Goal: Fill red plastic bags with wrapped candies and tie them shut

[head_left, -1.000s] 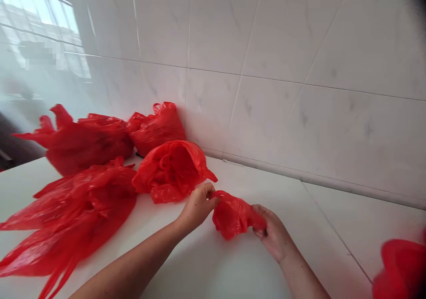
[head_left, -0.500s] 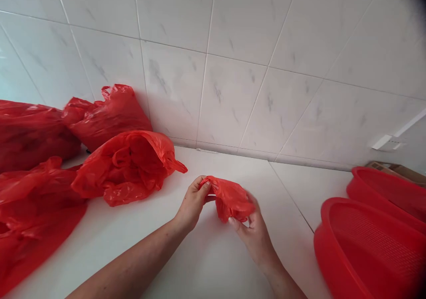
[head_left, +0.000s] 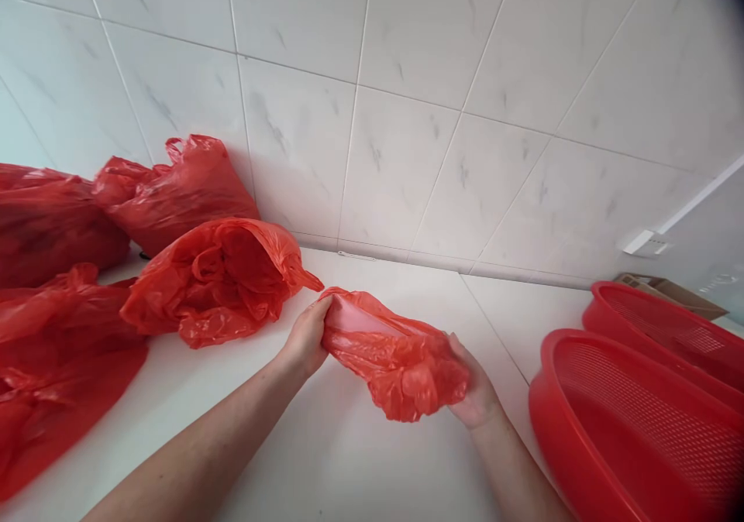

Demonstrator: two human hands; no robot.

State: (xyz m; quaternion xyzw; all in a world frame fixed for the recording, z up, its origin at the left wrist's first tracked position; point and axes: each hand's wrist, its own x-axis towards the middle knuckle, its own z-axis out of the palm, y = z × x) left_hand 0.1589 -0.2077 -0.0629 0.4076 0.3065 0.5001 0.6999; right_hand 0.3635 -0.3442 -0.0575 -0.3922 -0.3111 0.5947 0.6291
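Stretched between my two hands above the white tabletop is a crumpled, thin red plastic bag point(head_left: 401, 359). My left hand point(head_left: 309, 334) is closed on its left end, thumb on top. At the right end, my right hand point(head_left: 473, 386) grips the bag, with most of its fingers hidden behind the plastic. Just left of my left hand lies an open red plastic bag point(head_left: 232, 274) with its mouth facing me; its pointed handle comes close to my left fingers.
Several filled red bags point(head_left: 180, 189) crowd the left side against the tiled wall point(head_left: 407, 158). Red plastic baskets point(head_left: 558, 421) with mesh sides stand on the right. A cardboard box point(head_left: 674, 296) and a white socket strip point(head_left: 646, 243) are behind them.
My hands have moved apart, spreading the bunched bag into a longer, wider shape. The view has shifted slightly, showing more of the baskets at the right.
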